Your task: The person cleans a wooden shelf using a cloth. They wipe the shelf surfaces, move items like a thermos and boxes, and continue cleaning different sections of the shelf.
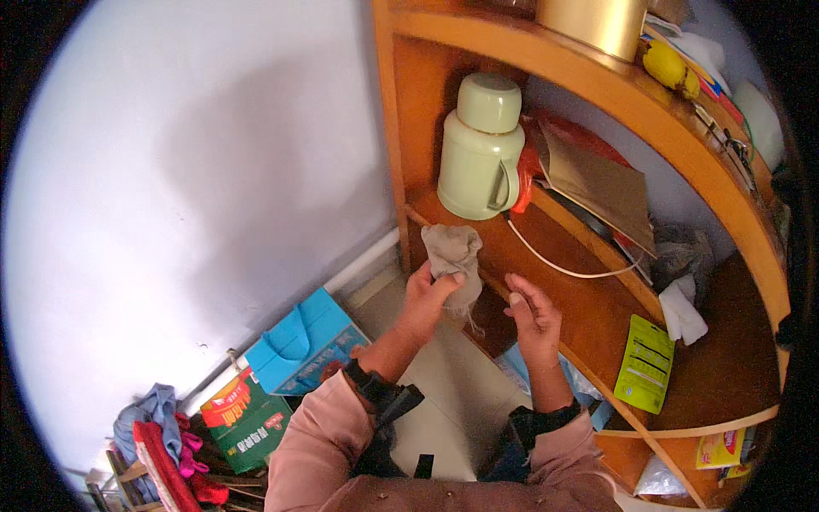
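Observation:
In the head view my left hand (430, 299) grips a crumpled grey-beige cloth (453, 253) with a frayed lower end, its thumb pressed on the front. My right hand (536, 315) is raised a little to the right of the cloth, apart from it, with fingers half bent and nothing seen in it. Just beyond the cloth a pale green thermos jug (481, 160) stands upright on the wooden shelf (544, 288), its handle towards the right. A white cable (556, 265) curves over the shelf from beside the jug.
A brown cardboard piece (595, 185), a white cloth (681, 310) and a yellow-green packet (645, 363) lie on the shelf to the right. Above runs a curved wooden board (576, 48) bearing a gold container (595, 22). On the left are a wall, a blue box (301, 345) and a green carton (246, 422).

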A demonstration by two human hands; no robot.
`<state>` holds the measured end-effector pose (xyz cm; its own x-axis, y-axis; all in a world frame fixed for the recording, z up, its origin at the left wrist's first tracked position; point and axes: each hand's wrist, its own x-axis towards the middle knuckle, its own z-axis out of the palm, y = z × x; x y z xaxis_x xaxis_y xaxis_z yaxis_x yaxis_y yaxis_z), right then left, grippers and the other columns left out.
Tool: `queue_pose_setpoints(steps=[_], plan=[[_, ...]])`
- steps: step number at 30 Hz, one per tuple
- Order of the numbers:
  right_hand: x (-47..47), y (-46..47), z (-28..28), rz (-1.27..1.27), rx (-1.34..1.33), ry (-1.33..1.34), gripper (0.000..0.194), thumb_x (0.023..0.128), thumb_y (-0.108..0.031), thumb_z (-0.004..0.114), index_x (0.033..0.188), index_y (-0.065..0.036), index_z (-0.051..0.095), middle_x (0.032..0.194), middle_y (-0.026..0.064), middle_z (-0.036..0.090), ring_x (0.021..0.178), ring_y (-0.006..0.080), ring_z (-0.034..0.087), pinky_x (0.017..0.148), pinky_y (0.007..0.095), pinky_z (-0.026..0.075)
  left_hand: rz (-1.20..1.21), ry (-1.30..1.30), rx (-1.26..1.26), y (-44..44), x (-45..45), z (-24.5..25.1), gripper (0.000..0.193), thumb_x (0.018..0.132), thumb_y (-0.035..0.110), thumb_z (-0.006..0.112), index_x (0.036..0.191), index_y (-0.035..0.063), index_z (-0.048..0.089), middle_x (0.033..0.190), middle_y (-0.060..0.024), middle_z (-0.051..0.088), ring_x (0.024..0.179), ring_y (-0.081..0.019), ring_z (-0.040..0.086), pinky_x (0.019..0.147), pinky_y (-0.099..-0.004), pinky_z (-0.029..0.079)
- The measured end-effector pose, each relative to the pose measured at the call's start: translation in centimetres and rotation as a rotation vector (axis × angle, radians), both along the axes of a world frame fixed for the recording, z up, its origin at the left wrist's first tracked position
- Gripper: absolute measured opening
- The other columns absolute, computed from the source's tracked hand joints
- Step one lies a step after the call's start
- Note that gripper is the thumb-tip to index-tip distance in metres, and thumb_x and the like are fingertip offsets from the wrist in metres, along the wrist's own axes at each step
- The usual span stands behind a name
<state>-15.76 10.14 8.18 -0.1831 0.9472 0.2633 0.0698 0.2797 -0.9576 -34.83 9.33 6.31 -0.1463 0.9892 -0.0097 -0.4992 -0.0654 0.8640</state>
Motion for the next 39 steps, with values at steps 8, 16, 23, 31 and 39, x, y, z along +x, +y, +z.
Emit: queue_pose_setpoints(steps=[8, 16, 23, 31, 39], plan=[[5.5, 1.7, 3.1, -0.319, 0.413, -0.793, 0.026, 0.093, -0.032, 0.059, 0.111, -0.016, 0.069, 0.09, 0.018, 0.07, 0.074, 0.036, 0.066, 0.083, 0.0428, 0.051, 0.149, -0.064, -0.035, -3.0, -3.7, 3.4, 0.046, 0.084, 0.017, 0.065, 0.126, 0.0029, 0.054, 0.114, -0.0037, 0.061, 0.102, -0.0184, 0.059, 0.09, -0.034, 0.046], [8.6, 1.0, -0.4, -0.37, 0.526, -0.943, 0.027, 0.084, -0.023, 0.066, 0.107, -0.009, 0.069, 0.114, 0.0153, 0.065, 0.106, 0.0372, 0.057, 0.093, 0.047, 0.045, 0.217, 0.108, 0.1, -2.6, -9.5, 9.0, 0.047, 0.086, 0.017, 0.064, 0.13, 0.0038, 0.051, 0.118, -0.0052, 0.06, 0.104, -0.0172, 0.058, 0.088, -0.0315, 0.047], [8.0, 1.7, -1.6, -0.448, 0.527, -1.088, 0.027, 0.087, -0.028, 0.061, 0.107, -0.012, 0.068, 0.121, 0.0119, 0.06, 0.113, 0.0388, 0.053, 0.094, 0.0525, 0.043, 0.299, 0.39, 0.26, -0.3, -13.5, 18.4, 0.049, 0.091, 0.017, 0.064, 0.135, 0.0036, 0.047, 0.124, -0.007, 0.058, 0.11, -0.0167, 0.056, 0.094, -0.0323, 0.047], [7.9, 1.7, -1.6, -0.432, 0.511, -1.106, 0.026, 0.086, -0.026, 0.062, 0.107, -0.011, 0.067, 0.124, 0.012, 0.058, 0.112, 0.0395, 0.052, 0.094, 0.0544, 0.043, 0.599, 0.785, 0.711, 14.2, -13.5, 31.5, 0.037, 0.084, 0.019, 0.062, 0.116, 0.0037, 0.054, 0.112, -0.0123, 0.06, 0.103, -0.0248, 0.058, 0.088, -0.0354, 0.047], [7.2, 1.0, -0.3, -0.412, 0.509, -1.117, 0.024, 0.085, -0.018, 0.062, 0.106, -0.007, 0.066, 0.122, 0.0153, 0.058, 0.109, 0.0398, 0.053, 0.092, 0.0516, 0.043, 0.832, 0.719, 0.833, 17.6, -11.9, 25.8, 0.033, 0.083, 0.023, 0.061, 0.108, 0.0022, 0.057, 0.103, -0.0164, 0.059, 0.097, -0.0336, 0.055, 0.087, -0.0422, 0.045]])
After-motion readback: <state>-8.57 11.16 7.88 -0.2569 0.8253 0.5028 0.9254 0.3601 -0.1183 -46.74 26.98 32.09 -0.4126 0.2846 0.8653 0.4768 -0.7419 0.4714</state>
